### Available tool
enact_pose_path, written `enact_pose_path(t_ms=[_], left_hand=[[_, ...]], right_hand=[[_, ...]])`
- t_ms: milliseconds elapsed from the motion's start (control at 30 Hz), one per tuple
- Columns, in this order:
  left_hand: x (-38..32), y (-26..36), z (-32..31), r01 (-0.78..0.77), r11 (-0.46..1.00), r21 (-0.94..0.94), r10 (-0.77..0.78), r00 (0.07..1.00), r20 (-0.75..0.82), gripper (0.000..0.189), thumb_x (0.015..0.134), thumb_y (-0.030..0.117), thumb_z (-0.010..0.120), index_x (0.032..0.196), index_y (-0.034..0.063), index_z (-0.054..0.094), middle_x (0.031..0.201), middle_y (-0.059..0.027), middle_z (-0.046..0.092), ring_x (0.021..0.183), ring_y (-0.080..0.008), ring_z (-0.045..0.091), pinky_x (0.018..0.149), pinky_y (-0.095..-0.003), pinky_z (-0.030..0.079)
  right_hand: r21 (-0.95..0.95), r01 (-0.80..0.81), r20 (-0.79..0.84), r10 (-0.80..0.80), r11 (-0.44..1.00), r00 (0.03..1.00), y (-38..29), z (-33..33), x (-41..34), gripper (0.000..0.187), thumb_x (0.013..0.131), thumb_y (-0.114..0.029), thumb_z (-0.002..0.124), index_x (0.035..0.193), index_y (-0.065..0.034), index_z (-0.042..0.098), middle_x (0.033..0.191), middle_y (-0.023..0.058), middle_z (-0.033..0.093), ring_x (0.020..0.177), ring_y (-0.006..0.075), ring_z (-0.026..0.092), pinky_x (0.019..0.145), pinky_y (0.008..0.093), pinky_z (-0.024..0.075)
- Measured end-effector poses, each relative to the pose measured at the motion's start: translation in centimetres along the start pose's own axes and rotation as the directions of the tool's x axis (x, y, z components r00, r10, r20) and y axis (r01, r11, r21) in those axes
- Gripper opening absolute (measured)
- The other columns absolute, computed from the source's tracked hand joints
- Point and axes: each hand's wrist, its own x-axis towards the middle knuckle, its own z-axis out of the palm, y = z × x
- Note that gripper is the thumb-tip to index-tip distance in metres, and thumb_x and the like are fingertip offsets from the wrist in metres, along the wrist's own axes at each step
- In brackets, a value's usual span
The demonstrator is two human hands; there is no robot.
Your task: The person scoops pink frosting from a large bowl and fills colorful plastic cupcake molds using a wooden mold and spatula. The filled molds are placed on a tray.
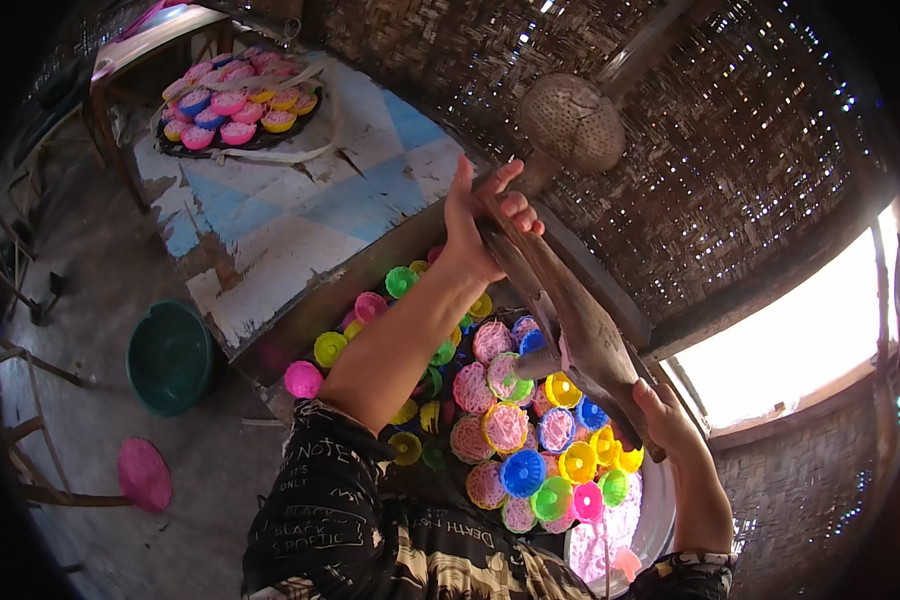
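Note:
My left hand (487,217) holds the upper end of a wooden hinged press (581,322) made of two long lever arms. My right hand (667,416) grips its lower end. A short cylinder (538,364) juts from the press, above small fluted plastic cups (523,472) in blue, yellow, green and pink. Several cups hold pink noodle strands (505,426); others look hollow or are turned over. Beside my right forearm a clear basin (664,502) contains pink dough-like stuff (604,536).
A worn blue-and-white table (292,217) carries a round tray of strand-filled cups (229,105). On the floor stand a green basin (169,360) and a round pink object (144,475). A perforated scoop (572,122) hangs on the woven bamboo wall (690,150). More loose cups (330,349) lie left.

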Motion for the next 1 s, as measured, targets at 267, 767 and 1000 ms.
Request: enact_pose_path(t_ms=[267, 767, 1000], left_hand=[[-1.3, 0.7, -0.4, 0.039, 0.998, -0.040, -0.042, 0.997, -0.064, 0.066, 0.084, 0.071, 0.034, 0.103, 0.0102, 0.053, 0.052, -0.0008, 0.041, 0.049, -0.0206, 0.045, 0.064, -0.0400, 0.041], [-1.7, 0.3, 0.7, 0.012, 1.000, 0.012, -0.012, 1.000, -0.002, 0.063, 0.085, 0.069, 0.033, 0.086, 0.0129, 0.060, 0.045, 0.0014, 0.032, 0.040, -0.0156, 0.036, 0.052, -0.0337, 0.036], [-1.0, 2.4, 3.8, 0.045, 0.985, 0.167, -0.067, 0.989, 0.133, 0.069, 0.089, 0.067, 0.025, 0.113, 0.0104, 0.056, 0.072, -0.0037, 0.054, 0.066, -0.0205, 0.053, 0.075, -0.0382, 0.043]], right_hand=[[0.067, 0.013, -0.006, -0.013, 0.998, 1.000, 1.6, 2.3, -0.6, 0.062, 0.092, -0.052, 0.039, 0.073, 0.0027, 0.061, 0.056, 0.0073, 0.059, 0.043, 0.0137, 0.054, 0.043, 0.0259, 0.0428], [0.013, 0.087, -0.011, -0.087, 0.996, 0.996, 2.0, 3.0, -1.6, 0.061, 0.090, -0.056, 0.041, 0.070, -0.0002, 0.059, 0.052, 0.0052, 0.056, 0.043, 0.0123, 0.055, 0.038, 0.0252, 0.0411], [0.075, 0.282, -0.143, -0.270, 0.956, 0.952, 1.5, 4.7, -1.2, 0.059, 0.087, -0.057, 0.048, 0.087, 0.0017, 0.057, 0.059, 0.0045, 0.056, 0.045, 0.0110, 0.053, 0.039, 0.0241, 0.0397]])
